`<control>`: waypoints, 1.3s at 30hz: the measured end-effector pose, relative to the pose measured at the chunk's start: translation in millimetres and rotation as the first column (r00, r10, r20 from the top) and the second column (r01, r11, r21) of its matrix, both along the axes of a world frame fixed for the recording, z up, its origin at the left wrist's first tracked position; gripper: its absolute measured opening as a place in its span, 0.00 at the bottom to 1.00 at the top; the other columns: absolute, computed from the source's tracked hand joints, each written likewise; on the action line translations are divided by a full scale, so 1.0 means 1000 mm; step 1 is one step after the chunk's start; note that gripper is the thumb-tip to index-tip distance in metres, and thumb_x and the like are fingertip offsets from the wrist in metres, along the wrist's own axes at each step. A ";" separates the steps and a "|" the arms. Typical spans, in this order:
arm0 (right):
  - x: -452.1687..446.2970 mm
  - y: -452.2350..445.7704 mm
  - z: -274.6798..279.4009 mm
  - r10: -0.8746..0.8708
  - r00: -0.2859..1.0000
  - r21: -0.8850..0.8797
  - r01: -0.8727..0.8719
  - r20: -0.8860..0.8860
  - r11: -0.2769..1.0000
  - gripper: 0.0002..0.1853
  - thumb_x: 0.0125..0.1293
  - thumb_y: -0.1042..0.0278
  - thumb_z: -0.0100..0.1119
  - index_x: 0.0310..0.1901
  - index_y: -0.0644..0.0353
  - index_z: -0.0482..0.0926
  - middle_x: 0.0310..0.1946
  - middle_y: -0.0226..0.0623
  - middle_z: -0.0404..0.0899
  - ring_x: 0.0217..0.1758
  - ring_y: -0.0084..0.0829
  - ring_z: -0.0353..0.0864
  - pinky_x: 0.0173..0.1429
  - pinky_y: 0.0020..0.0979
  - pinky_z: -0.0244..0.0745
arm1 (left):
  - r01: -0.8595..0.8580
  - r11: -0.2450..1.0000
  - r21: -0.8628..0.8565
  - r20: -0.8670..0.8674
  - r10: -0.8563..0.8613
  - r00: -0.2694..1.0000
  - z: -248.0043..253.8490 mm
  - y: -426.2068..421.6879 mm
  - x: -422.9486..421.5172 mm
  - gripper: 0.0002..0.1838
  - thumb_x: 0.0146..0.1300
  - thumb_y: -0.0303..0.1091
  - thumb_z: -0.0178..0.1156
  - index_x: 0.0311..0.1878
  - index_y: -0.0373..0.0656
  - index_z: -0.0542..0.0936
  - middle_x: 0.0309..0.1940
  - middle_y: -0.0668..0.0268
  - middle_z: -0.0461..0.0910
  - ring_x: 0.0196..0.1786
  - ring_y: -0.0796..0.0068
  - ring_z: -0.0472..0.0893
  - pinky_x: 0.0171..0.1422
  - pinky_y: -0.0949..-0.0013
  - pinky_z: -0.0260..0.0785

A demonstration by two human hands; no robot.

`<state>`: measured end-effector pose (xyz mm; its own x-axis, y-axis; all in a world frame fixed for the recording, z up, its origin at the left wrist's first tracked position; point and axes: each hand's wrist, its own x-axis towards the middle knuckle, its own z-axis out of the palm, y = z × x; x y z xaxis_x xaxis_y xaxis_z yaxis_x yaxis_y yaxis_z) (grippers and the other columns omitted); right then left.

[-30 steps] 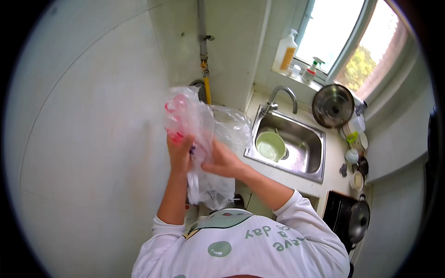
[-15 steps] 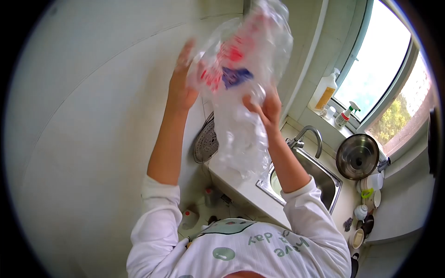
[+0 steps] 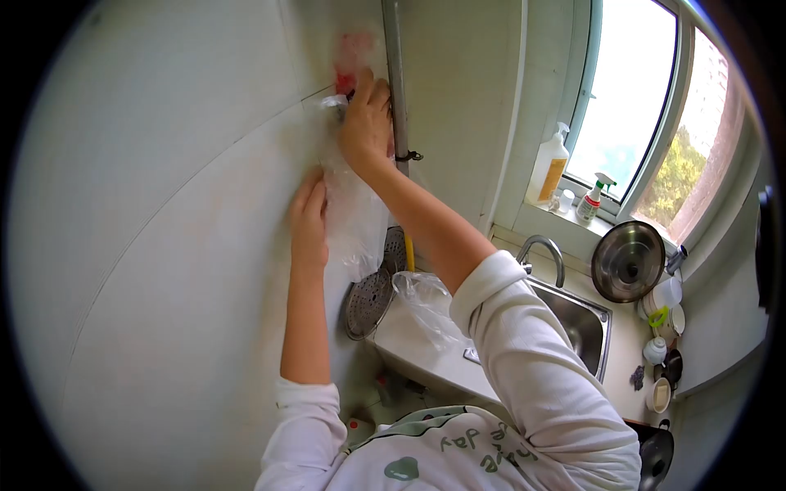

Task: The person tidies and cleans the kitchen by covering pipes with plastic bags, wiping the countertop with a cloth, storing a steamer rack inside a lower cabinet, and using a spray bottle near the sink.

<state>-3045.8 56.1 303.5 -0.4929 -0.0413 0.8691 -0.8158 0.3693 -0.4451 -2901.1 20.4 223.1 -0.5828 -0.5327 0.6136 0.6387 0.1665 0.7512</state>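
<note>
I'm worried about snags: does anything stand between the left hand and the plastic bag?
Nothing visible does: the left hand is at the left edge of the plastic bag. The metal pipe rises on the bag's other side.

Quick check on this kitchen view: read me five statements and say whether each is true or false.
1. The right hand is higher in the picture than the left hand. True.
2. The green-triggered spray bottle stands in the sink. False: it is on the windowsill.
3. A clear plastic bag lies on the countertop. True.
4. Both white sleeves cover the wrists. False: both wrists are bare.
5. The window is left of the metal pipe. False: it is right.
</note>
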 end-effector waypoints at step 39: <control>-0.085 0.142 -0.180 0.657 0.341 -0.295 -0.690 0.673 0.661 0.28 0.63 0.67 0.53 0.67 0.51 0.67 0.67 0.42 0.67 0.68 0.39 0.66 0.71 0.36 0.58 | -0.268 0.666 -0.696 0.022 0.394 0.919 -0.152 0.023 -0.111 0.32 0.75 0.40 0.40 0.74 0.34 0.45 0.76 0.49 0.36 0.78 0.53 0.38 0.79 0.54 0.31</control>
<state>-3131.1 198.0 123.1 -0.6942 -0.6670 0.2706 -0.2493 -0.1299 -0.9597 -3011.9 43.1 71.0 -0.5698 -0.1949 0.7983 0.3254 0.8386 0.4370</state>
